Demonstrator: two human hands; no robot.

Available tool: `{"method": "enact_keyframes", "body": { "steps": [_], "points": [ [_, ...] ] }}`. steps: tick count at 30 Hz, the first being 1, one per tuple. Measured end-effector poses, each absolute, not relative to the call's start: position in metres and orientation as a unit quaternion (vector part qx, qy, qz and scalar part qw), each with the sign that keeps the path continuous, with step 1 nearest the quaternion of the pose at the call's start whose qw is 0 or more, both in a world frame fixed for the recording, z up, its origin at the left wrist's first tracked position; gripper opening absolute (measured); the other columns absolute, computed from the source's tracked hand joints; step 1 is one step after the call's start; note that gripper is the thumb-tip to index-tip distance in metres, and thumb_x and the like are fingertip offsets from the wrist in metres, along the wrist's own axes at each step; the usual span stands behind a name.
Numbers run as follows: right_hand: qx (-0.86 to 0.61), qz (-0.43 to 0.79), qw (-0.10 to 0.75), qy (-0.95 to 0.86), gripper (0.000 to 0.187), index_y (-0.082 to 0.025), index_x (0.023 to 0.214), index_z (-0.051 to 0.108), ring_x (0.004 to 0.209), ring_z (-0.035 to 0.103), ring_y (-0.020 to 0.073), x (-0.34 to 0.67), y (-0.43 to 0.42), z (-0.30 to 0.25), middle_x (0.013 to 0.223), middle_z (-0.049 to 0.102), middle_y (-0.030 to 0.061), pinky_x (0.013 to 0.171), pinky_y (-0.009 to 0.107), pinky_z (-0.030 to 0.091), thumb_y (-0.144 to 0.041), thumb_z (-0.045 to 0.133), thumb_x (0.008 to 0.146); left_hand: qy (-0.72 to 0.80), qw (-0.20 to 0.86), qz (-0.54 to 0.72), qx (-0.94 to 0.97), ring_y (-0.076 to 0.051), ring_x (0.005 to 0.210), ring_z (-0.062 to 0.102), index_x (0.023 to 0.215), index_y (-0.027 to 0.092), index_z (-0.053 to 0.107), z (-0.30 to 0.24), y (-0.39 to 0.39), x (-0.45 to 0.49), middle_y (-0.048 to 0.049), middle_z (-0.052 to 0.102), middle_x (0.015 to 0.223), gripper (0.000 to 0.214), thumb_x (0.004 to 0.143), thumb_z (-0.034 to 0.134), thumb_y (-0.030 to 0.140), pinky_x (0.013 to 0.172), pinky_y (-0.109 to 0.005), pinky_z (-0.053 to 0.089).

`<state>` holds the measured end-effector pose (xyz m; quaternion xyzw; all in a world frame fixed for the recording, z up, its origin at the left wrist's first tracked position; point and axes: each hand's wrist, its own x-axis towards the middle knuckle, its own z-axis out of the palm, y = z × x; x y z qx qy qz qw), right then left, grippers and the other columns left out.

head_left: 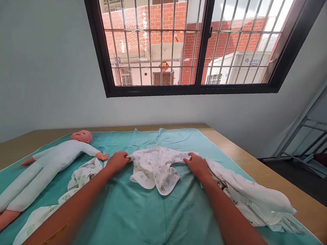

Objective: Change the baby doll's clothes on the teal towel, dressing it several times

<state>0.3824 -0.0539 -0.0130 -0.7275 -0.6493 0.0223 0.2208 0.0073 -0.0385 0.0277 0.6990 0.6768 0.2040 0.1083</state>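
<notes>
A small white baby shirt (pixel 154 166) with a tiny print lies spread on the turquoise cloth (pixel 147 224), its sleeves pulled out to both sides. My left hand (pixel 119 161) pinches the end of the sleeve on the left. On the other side, my right hand (pixel 196 164) grips the opposite sleeve near its cuff. A baby doll (pixel 52 157) in a white bodysuit lies face up to the left, one hand close to my left hand. Beneath my left forearm runs a printed white baby garment (pixel 81 176), partly hidden.
Right of my right arm lies a pile of white baby clothes (pixel 253 193). The wooden table (pixel 233 151) shows around the cloth and meets the wall below a barred window (pixel 154 86). A metal bed frame (pixel 297 133) stands beyond the table's right edge.
</notes>
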Motion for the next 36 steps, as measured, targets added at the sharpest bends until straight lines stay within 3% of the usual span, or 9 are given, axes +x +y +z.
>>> {"method": "enact_keyframes", "body": {
  "steps": [4,7,11,15,20,26,29,31,36],
  "points": [
    [-0.671,-0.044,0.226,-0.705,0.024,-0.021,0.100,0.067,0.106,0.056,0.0268,0.371,-0.059,-0.010,0.110,0.065,0.0097,0.093,0.039,0.036,-0.031,0.051,0.086,0.646,0.131,0.334,0.673,-0.016,0.066,0.053,0.079,0.019,0.057,0.047,-0.051,0.040,-0.0003,0.060,0.072,0.030,0.085,0.035,0.039,0.057,-0.023,0.038],
    [-0.591,-0.046,0.245,-0.767,0.055,-0.021,0.134,0.048,0.125,0.044,0.0265,0.361,-0.059,-0.018,0.138,0.050,0.0105,0.105,0.039,0.028,-0.037,0.059,0.082,0.567,0.196,0.443,0.666,-0.013,0.064,0.048,0.077,0.020,0.055,0.076,-0.066,0.067,0.0025,0.057,0.071,0.027,0.082,0.045,0.044,0.057,-0.022,0.037],
    [-0.653,0.001,0.217,-0.725,0.079,-0.018,0.146,0.030,0.137,0.031,0.0297,0.351,-0.054,-0.030,0.151,0.034,0.0129,0.110,0.047,0.021,-0.049,0.060,0.079,0.506,0.342,0.485,0.626,-0.010,0.057,0.043,0.080,0.020,0.055,0.112,-0.090,0.093,0.0046,0.053,0.067,0.027,0.079,0.053,0.047,0.054,-0.021,0.037],
    [-0.727,-0.009,0.210,-0.653,0.060,-0.016,0.138,0.041,0.126,0.043,0.0308,0.349,-0.048,-0.032,0.133,0.053,0.0158,0.107,0.054,0.020,-0.045,0.052,0.087,0.511,0.415,0.489,0.573,-0.009,0.052,0.040,0.075,0.020,0.051,0.108,-0.101,0.099,0.0060,0.045,0.061,0.026,0.079,0.053,0.046,0.047,-0.020,0.034],
    [-0.680,-0.014,0.253,-0.688,0.024,-0.021,0.096,0.065,0.113,0.051,0.0276,0.356,-0.046,-0.026,0.115,0.063,0.0100,0.105,0.048,0.025,-0.022,0.042,0.090,0.603,0.424,0.492,0.464,-0.009,0.049,0.039,0.067,0.020,0.044,0.079,-0.086,0.079,0.0061,0.042,0.056,0.019,0.073,0.057,0.034,0.044,-0.021,0.031],
    [-0.469,0.376,0.526,-0.602,0.027,-0.022,0.109,0.057,0.107,0.057,0.0222,0.330,-0.068,0.003,0.115,0.062,0.0063,0.092,0.036,0.044,-0.037,0.045,0.090,0.554,0.452,0.537,0.447,-0.015,0.064,0.058,0.083,0.019,0.055,0.089,-0.103,0.103,0.0004,0.061,0.071,0.018,0.077,0.056,0.037,0.058,-0.027,0.046],
    [-0.299,0.585,0.508,-0.557,0.048,-0.027,0.129,0.047,0.092,0.062,0.0206,0.308,-0.097,0.020,0.107,0.065,0.0050,0.078,0.033,0.050,-0.051,0.049,0.088,0.372,0.528,0.457,0.611,-0.022,0.098,0.064,0.096,0.020,0.063,0.098,-0.127,0.135,-0.0075,0.066,0.112,0.027,0.084,0.052,0.042,0.083,-0.034,0.050],
    [-0.269,0.645,0.472,-0.537,0.053,-0.027,0.129,0.048,0.085,0.063,0.0194,0.299,-0.113,0.025,0.101,0.066,0.0040,0.072,0.030,0.050,-0.044,0.063,0.081,0.332,0.456,0.441,0.698,-0.024,0.120,0.054,0.100,0.023,0.065,0.095,-0.133,0.147,-0.0064,0.057,0.133,0.024,0.086,0.053,0.039,0.100,-0.036,0.041],
    [-0.264,0.717,0.457,-0.454,0.038,-0.022,0.109,0.061,0.075,0.061,0.0150,0.298,-0.121,0.020,0.088,0.066,0.0012,0.065,0.024,0.047,-0.026,0.071,0.072,0.517,0.327,0.514,0.601,-0.025,0.134,0.039,0.122,0.022,0.050,0.054,-0.126,0.129,-0.0106,0.044,0.144,0.047,0.083,0.059,0.045,0.109,-0.039,0.032]
  ]
}}
